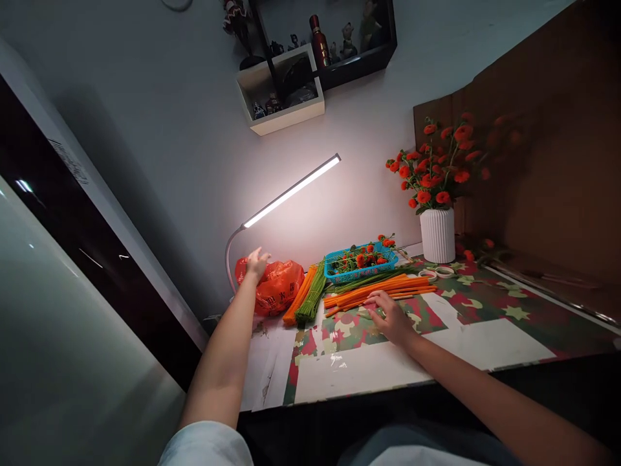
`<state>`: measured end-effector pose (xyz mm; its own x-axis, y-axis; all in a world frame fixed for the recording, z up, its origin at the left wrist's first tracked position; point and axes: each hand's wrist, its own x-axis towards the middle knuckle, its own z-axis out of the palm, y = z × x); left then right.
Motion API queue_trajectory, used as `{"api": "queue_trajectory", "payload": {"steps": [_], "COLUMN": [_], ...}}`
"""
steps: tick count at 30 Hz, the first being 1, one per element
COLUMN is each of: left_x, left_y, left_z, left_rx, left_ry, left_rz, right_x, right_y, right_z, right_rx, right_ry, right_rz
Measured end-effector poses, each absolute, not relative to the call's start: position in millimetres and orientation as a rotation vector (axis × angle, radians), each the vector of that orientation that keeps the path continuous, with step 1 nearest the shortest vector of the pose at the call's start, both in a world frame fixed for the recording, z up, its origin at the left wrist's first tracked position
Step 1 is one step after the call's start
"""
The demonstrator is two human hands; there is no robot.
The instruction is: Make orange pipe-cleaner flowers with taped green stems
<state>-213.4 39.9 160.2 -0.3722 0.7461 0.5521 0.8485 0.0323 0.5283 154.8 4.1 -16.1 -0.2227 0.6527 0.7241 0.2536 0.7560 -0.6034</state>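
My left hand (257, 264) is stretched out at the top of a red plastic bag (279, 291), close to the neck of the lamp (291, 193). Its fingers are apart and nothing shows in them. My right hand (392, 317) hovers or rests at the near edge of a bundle of orange pipe cleaners (359, 294), fingers loosely bent and apart. I cannot tell whether the fingertips touch them. Beside the bag lie more orange pipe cleaners (299, 296) and a green bundle (313, 291). A blue basket (334, 277) behind holds orange flowers with green stems.
A white ribbed vase (438, 236) of orange flowers stands at the back right, by a cardboard sheet (533, 142). Rolls of tape (445, 272) lie near it. The tabletop (490, 343) has a camouflage cover. A wall shelf (291, 120) hangs above.
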Motion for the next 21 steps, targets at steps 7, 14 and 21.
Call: {"api": "queue_trajectory", "payload": {"steps": [7, 14, 21], "left_x": [-103, -5, 5], "left_y": [-17, -65, -20], "left_z": [142, 69, 33], "left_rx": [-2.177, -2.446, -2.165], "left_ry": [-1.761, -1.661, -1.782], "left_rz": [-2.320, -3.210, -3.657], "right_x": [150, 141, 117], "right_y": [-14, -42, -11], "right_z": [14, 37, -5], "right_rx": [-0.478, -0.201, -0.388], "right_ry": [-1.810, -1.981, -2.071], "right_rz": [0.286, 0.074, 0.168]}}
